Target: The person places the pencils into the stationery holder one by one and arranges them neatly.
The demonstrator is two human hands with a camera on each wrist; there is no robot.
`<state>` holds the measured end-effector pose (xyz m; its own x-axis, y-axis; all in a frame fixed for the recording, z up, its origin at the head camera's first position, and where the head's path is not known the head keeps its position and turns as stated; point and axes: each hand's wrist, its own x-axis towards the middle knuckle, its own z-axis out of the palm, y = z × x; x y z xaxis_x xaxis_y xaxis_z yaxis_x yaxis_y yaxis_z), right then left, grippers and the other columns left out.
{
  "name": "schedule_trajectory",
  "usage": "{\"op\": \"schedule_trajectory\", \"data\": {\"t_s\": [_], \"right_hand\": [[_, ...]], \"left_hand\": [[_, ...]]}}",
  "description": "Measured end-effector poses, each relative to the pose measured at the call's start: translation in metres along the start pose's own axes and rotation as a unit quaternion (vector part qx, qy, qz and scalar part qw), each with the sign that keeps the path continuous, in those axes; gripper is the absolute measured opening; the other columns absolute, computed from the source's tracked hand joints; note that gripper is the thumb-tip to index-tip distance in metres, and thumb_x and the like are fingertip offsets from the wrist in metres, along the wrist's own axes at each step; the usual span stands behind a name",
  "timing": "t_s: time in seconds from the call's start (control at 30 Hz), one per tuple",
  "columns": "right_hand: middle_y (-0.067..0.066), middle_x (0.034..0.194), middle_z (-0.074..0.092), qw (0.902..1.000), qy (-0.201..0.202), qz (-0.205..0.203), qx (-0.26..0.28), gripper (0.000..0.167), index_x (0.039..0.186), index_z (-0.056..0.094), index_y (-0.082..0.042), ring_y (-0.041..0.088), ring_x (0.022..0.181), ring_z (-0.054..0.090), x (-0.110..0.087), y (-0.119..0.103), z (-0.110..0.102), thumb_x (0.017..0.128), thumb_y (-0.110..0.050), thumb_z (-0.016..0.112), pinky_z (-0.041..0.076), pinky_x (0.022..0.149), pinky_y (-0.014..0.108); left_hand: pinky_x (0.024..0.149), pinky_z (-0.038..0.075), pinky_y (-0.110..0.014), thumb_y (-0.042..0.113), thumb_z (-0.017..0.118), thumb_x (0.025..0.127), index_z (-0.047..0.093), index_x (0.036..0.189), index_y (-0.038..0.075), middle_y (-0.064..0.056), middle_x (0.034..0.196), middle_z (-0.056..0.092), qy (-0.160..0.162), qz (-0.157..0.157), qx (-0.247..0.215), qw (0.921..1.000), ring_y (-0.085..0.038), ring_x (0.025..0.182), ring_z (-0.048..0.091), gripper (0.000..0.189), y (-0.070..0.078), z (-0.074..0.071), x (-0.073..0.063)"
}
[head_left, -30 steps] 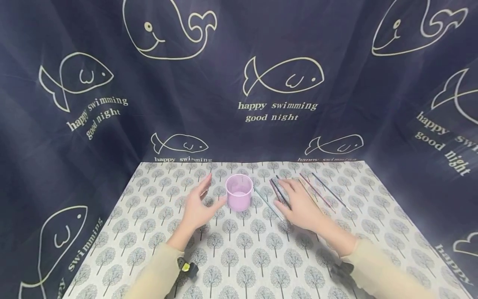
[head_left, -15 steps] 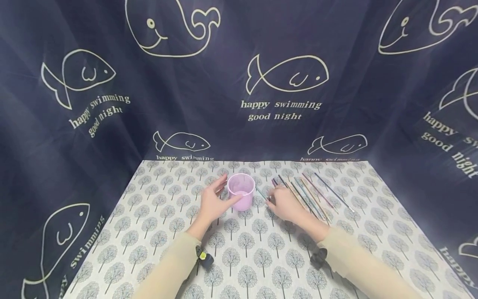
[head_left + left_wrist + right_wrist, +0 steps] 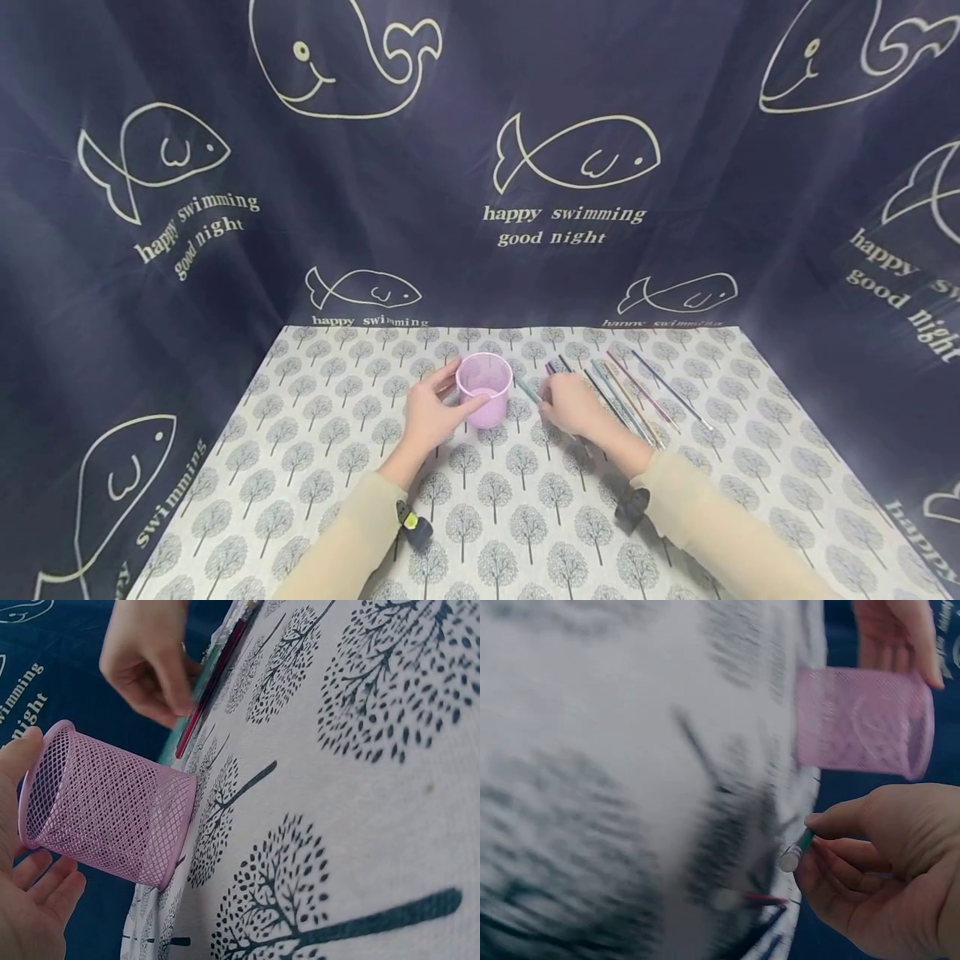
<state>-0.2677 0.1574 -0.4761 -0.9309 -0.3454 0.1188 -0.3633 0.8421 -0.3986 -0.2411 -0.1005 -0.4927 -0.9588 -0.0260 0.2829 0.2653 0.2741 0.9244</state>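
Observation:
A pink mesh pen holder [image 3: 489, 408] stands upright on the cloth. My left hand [image 3: 433, 417] holds its left side, the thumb lying across the near rim and the fingers round the far side; the left wrist view shows the thumb at the rim [image 3: 66, 726]. To the right, my right hand [image 3: 573, 404] pinches a thin teal pencil [image 3: 804, 841] between thumb and fingertips, its pale end facing the camera in the right wrist view. In the head view the pencil's far part [image 3: 527, 387] points toward the pen holder; the rest is hidden by the hand.
Several more thin pencils [image 3: 626, 400] lie side by side right of my right hand, partly under it. A dark one [image 3: 667, 387] lies farthest right. The table cloth [image 3: 465, 533] has printed trees. A dark blue curtain [image 3: 420, 208] rises behind the table and at both sides.
My left hand has moved right and taken hold of the pen holder. My right hand has shifted left off the other pencils and now pinches the teal pencil.

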Motion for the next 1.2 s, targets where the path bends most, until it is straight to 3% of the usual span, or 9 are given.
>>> {"op": "schedule_trajectory", "data": {"t_s": [0.1,0.33,0.63,0.77,0.87,1.2], "right_hand": [[0.012,0.083,0.076,0.9996,0.021,0.001,0.020,0.013,0.104,0.073,0.004,0.017,0.065,0.068,0.008,0.003,-0.014,0.095,-0.005,0.069,0.064,0.061,0.031],[0.015,0.091,0.076,0.9909,0.115,-0.006,0.069,0.015,0.106,0.070,0.002,0.024,0.075,0.071,0.030,-0.005,-0.048,0.096,-0.003,0.061,0.065,0.067,0.037],[0.015,0.099,0.074,0.9655,0.201,-0.056,0.156,0.013,0.110,0.065,-0.001,0.028,0.089,0.073,0.049,-0.055,-0.078,0.098,-0.005,0.068,0.068,0.083,0.042],[0.016,0.102,0.076,0.9564,0.203,-0.082,0.193,0.013,0.111,0.064,-0.001,0.029,0.092,0.075,0.056,-0.075,-0.079,0.099,-0.005,0.069,0.069,0.085,0.040],[0.016,0.104,0.076,0.9558,0.187,-0.093,0.207,0.013,0.111,0.064,-0.002,0.028,0.095,0.076,0.061,-0.084,-0.076,0.100,-0.006,0.069,0.070,0.087,0.038],[0.011,0.101,0.078,0.9681,0.121,-0.090,0.200,0.010,0.106,0.066,-0.007,0.025,0.095,0.078,0.070,-0.092,-0.052,0.097,-0.009,0.072,0.070,0.085,0.037]], "left_hand": [[0.109,0.062,-0.047,0.024,0.098,0.076,0.062,0.146,0.004,-0.020,0.144,0.068,-0.002,-0.015,-0.008,0.9999,-0.040,0.127,0.070,0.081,0.001,0.002,0.000],[0.103,0.064,-0.040,0.027,0.097,0.077,0.063,0.146,0.006,-0.020,0.144,0.067,-0.002,-0.026,-0.003,0.9996,-0.039,0.123,0.073,0.080,0.002,0.002,-0.002],[0.099,0.065,-0.032,0.031,0.097,0.077,0.061,0.146,0.004,-0.021,0.149,0.063,-0.003,-0.040,0.000,0.9992,-0.037,0.125,0.072,0.083,0.007,-0.002,0.001],[0.100,0.065,-0.034,0.030,0.097,0.077,0.062,0.146,0.003,-0.021,0.148,0.064,-0.002,-0.030,0.001,0.9996,-0.036,0.125,0.072,0.082,0.008,-0.003,0.003],[0.100,0.065,-0.035,0.030,0.097,0.077,0.062,0.145,0.002,-0.022,0.146,0.064,-0.002,-0.023,0.000,0.9997,-0.037,0.125,0.072,0.082,0.008,-0.003,0.003],[0.099,0.066,-0.035,0.028,0.097,0.078,0.060,0.146,0.000,-0.023,0.146,0.064,-0.009,-0.011,-0.007,0.9999,-0.036,0.124,0.073,0.083,0.005,-0.001,0.001]]}}
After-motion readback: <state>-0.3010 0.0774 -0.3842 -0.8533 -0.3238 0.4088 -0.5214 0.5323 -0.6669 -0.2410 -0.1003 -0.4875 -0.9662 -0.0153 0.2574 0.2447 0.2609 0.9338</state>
